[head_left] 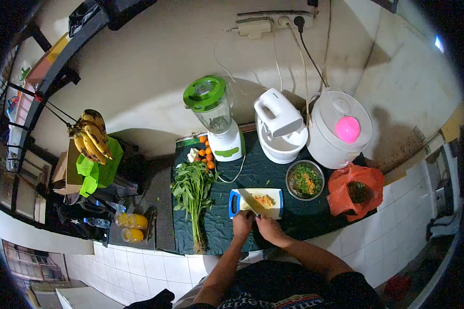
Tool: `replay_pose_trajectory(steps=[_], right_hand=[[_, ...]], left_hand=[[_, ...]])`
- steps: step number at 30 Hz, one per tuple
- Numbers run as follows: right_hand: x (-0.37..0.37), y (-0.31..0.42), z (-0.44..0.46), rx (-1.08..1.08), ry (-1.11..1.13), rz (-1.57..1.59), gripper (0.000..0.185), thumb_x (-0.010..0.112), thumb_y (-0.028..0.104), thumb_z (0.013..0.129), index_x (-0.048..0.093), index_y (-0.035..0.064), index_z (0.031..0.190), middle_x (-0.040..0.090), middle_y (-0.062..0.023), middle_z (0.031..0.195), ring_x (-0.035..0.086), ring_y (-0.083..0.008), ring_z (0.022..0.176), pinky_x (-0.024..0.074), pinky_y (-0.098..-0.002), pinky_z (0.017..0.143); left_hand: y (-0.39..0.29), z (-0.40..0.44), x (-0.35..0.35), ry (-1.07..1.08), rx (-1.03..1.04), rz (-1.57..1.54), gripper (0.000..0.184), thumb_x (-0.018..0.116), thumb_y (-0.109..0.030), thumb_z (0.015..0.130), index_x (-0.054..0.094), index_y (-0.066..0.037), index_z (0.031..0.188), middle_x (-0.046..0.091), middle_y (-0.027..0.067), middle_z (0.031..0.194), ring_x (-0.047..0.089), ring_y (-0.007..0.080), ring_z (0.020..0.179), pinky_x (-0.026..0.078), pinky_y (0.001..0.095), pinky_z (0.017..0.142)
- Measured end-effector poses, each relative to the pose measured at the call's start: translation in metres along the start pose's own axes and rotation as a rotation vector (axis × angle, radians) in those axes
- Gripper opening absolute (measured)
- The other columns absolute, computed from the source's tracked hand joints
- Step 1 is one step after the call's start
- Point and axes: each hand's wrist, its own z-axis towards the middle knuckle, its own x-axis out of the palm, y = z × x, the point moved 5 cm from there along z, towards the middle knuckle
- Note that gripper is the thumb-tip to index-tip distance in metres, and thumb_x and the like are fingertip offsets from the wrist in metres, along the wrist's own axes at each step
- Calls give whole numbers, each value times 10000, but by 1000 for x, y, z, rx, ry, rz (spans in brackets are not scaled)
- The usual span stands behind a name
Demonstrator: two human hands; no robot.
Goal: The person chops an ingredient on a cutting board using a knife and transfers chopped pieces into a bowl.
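A white cutting board with blue ends (277, 210) lies on the dark green cloth, with a small pile of chopped orange and pale pieces (263, 201) on it. My right hand (269, 228) is closed around a knife (255, 212) at the board's near edge, its blade slanting up and left over the board. Close beside it, my left hand (242, 225) is closed at the board's lower left corner, its fingertips near the knife. Whatever it holds is too small to make out. Behind and right of the board sits a metal bowl (290, 192) of chopped greens and orange bits.
Leafy greens (191, 190), small orange pieces (209, 157) and a green-lidded blender (225, 142) are left. Behind stand a white mixer (279, 114) and a white round appliance (327, 121). A red plastic bag (340, 186) sits right. Bananas (91, 138) hang far left above orange-filled jars (133, 235).
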Motion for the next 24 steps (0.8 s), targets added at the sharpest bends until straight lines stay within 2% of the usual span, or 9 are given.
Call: replay_pose_trajectory(steps=[3, 9, 11, 15, 19, 24], right_hand=[[-3, -2, 5, 6, 6, -40, 408, 454, 355, 1003, 593, -26, 953, 661, -247, 751, 652, -436, 645, 526, -527, 567], [-14, 8, -14, -90, 26, -36, 457, 426, 369, 1017, 573, -57, 942, 636, -248, 651, 646, -426, 596, 520, -511, 517], [-19, 11, -18, 38, 156, -62, 384, 468, 327, 999, 549, -49, 997, 646, -270, 721, 649, -459, 685, 525, -538, 619], [-12, 7, -20, 62, 165, -47, 383, 472, 322, 995, 544, -53, 1003, 645, -267, 708, 650, -458, 678, 525, -546, 610], [-8, 7, -7, -5, 73, -6, 370, 470, 314, 995, 549, -48, 997, 649, -269, 722, 652, -460, 694, 528, -544, 621], [-7, 11, 7, 18, 19, -15, 362, 467, 312, 995, 556, -39, 1006, 658, -266, 757, 654, -461, 726, 526, -543, 649]], left_hand=[[2, 2, -3, -24, -16, 4, 116, 654, -106, 789, 705, -15, 839, 667, 211, 837, 653, 388, 766, 524, 434, 699], [9, 1, 3, -8, -34, 20, 114, 650, -94, 782, 702, -5, 830, 659, 214, 807, 652, 389, 744, 522, 442, 675], [8, 2, 4, 11, -35, 59, 114, 650, -93, 780, 701, -2, 828, 657, 214, 805, 650, 392, 738, 521, 445, 671], [11, 1, 4, -11, -6, 33, 113, 650, -92, 783, 701, -3, 830, 650, 214, 799, 641, 399, 734, 518, 453, 676], [8, -1, 3, -10, 40, 48, 123, 642, -95, 799, 705, -8, 860, 646, 216, 815, 638, 402, 754, 514, 463, 695], [13, -2, 8, -1, -21, -18, 137, 631, -103, 808, 705, -12, 878, 653, 223, 853, 640, 402, 794, 515, 465, 722]])
